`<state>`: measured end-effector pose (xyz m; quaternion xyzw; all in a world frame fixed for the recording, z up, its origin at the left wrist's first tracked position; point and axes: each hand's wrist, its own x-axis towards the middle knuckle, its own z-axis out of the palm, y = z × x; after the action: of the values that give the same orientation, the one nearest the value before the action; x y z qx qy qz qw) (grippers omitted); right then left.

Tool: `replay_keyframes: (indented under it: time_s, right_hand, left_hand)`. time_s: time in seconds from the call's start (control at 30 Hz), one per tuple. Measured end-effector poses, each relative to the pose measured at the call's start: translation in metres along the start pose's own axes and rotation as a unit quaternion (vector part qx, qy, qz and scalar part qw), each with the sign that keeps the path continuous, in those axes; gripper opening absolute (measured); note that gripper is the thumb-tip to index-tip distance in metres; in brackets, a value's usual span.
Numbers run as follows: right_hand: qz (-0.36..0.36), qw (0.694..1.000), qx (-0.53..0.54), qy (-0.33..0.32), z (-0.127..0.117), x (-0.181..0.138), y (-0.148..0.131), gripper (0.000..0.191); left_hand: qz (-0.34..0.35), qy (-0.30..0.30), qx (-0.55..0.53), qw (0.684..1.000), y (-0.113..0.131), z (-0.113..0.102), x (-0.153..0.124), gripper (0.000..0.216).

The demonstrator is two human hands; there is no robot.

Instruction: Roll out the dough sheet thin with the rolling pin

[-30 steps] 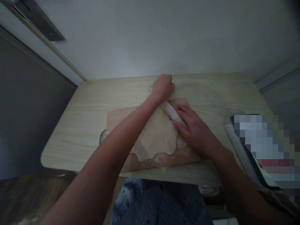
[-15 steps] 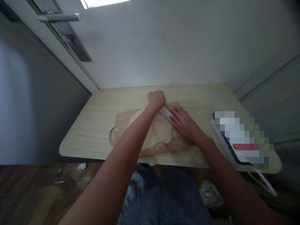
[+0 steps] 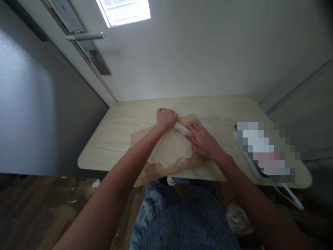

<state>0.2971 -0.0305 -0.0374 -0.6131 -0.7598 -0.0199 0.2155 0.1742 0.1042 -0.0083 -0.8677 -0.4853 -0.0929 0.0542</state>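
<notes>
A pale, flour-dusted rolling pin (image 3: 182, 128) lies slantwise over a wide flat sheet of dough (image 3: 173, 147). My left hand (image 3: 167, 118) is wrapped in a fist round its far left end. On the near right end rests my right hand (image 3: 203, 139), fingers stretched over the pin and thumb on the near side. Under the dough is a wooden cutting board (image 3: 152, 172), dusted with flour near its front edge. The board sits askew, and its near left corner sticks out past the table edge. My left forearm hides part of the board and dough.
The light wooden table (image 3: 101, 139) stands against a white door with a metal handle (image 3: 85, 36). A blurred-out device (image 3: 260, 149) with a white cable lies at the right. Scraps of white paper (image 3: 96, 183) and a pale bag (image 3: 238, 218) are on the floor.
The board has turned, its left side swinging toward me over the table edge. My left hand has come slightly nearer and left with the rolling pin. The view has tilted up a little.
</notes>
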Motion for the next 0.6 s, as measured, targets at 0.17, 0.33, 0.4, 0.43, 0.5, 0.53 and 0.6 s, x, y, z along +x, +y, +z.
replay_keyframes:
  time_s: [0.17,0.33,0.4,0.43,0.5,0.53,0.6]
  right_hand:
    - [0.032,0.999,-0.014,-0.017,-0.007,-0.010,-0.023,0.061]
    - [0.096,0.993,-0.063,0.022,-0.008,-0.021,-0.043,0.051]
    - [0.105,0.991,-0.074,0.042,-0.006,-0.025,-0.045,0.049]
    - [0.107,0.990,-0.077,0.051,-0.006,-0.027,-0.045,0.049]
    - [0.107,0.989,-0.083,0.063,-0.004,-0.028,-0.045,0.049]
    - [0.106,0.988,-0.084,0.067,-0.003,-0.028,-0.044,0.049]
    - [0.106,0.988,-0.084,0.070,-0.002,-0.028,-0.042,0.050]
  left_hand:
    - [0.016,0.025,-0.014,0.999,-0.014,-0.003,-0.029,0.043]
    - [0.043,0.033,0.013,0.998,-0.027,-0.008,-0.051,0.043]
    - [0.048,0.030,0.025,0.998,-0.027,-0.009,-0.053,0.042]
    - [0.052,0.028,0.027,0.998,-0.026,-0.010,-0.052,0.042]
    - [0.063,0.021,0.026,0.997,-0.022,-0.011,-0.051,0.042]
    - [0.067,0.016,0.023,0.997,-0.019,-0.010,-0.050,0.041]
    - [0.070,0.008,0.005,0.997,-0.014,-0.009,-0.047,0.040]
